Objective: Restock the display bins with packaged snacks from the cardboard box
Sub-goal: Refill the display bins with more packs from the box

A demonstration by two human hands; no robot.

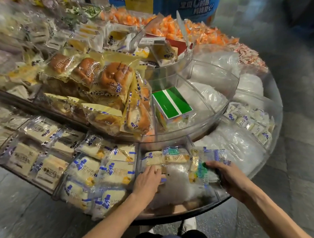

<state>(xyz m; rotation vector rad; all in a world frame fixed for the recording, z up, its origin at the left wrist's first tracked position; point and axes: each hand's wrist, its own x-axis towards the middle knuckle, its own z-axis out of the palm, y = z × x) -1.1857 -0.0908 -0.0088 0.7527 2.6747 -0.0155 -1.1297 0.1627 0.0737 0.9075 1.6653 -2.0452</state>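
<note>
A clear-walled display bin (190,142) at the near edge of the round stand holds white padding and a few packaged cakes (165,157) along its far side. My left hand (148,181) reaches into this bin, fingers resting on a packaged cake at its left wall. My right hand (226,177) grips a clear snack packet (200,164) with blue and green print, held over the bin's right side. No cardboard box is in view.
Left of the bin lie rows of white cake packets (100,169). Behind them are piled packaged brown buns (112,79). A green box (173,103) sits in the clear centre tub. Orange sweets (184,30) fill the far bins. White plastic wrap (232,144) fills the right bins.
</note>
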